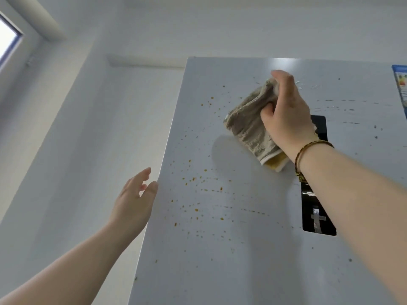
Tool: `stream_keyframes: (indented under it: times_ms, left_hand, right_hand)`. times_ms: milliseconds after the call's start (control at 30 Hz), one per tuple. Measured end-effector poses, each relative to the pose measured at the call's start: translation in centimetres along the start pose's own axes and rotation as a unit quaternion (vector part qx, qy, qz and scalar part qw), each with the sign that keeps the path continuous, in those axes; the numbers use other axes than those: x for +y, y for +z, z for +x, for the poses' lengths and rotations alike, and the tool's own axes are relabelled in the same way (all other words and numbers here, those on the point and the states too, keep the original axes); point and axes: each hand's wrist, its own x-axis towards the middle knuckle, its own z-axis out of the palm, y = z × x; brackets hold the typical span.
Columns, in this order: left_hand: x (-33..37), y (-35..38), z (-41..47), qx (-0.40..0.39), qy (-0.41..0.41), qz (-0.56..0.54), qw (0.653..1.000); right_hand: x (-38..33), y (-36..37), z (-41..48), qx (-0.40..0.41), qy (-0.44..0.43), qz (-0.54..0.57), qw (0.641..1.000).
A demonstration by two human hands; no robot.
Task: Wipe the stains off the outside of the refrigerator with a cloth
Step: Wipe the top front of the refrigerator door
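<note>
The grey refrigerator door fills the right of the head view, seen from below. Orange-brown stain specks dot its left and middle. My right hand grips a folded beige cloth with a yellow underside and holds it against the upper part of the door. Wet smear marks show to the right of the cloth. My left hand is raised with fingers straight, at the door's left edge, holding nothing.
A black display panel runs down the door, partly behind my right wrist. A blue label sticks at the door's top right. A white wall lies to the left, with a window at the top left.
</note>
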Motion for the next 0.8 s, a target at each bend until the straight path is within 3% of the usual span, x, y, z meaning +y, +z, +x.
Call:
stream_keyframes:
  times_ms: [200, 433, 533, 633, 800]
  left_hand:
    - [0.8, 0.7, 4.6, -0.023, 0.073, -0.045, 0.996]
    - [0.2, 2.5, 5.8, -0.019, 0.137, -0.059, 0.989]
    - [0.4, 3.1, 6.1, -0.004, 0.148, -0.085, 0.985]
    - [0.2, 3.5, 6.3, -0.001, 0.15, -0.084, 0.985]
    - [-0.1, 3.5, 6.5, -0.006, 0.141, -0.082, 0.986]
  right_hand:
    - [0.4, 2.3, 1.8, 0.006, -0.009, -0.218, 0.976]
    - [-1.0, 3.4, -1.9, -0.117, 0.051, -0.169, 0.977]
    - [-0.7, 3.3, -2.8, -0.16, 0.031, -0.19, 0.968]
    - [-0.1, 3.6, -0.8, -0.152, -0.002, -0.197, 0.969]
    - [-1.1, 6.2, 3.8, -0.084, 0.023, -0.204, 0.975]
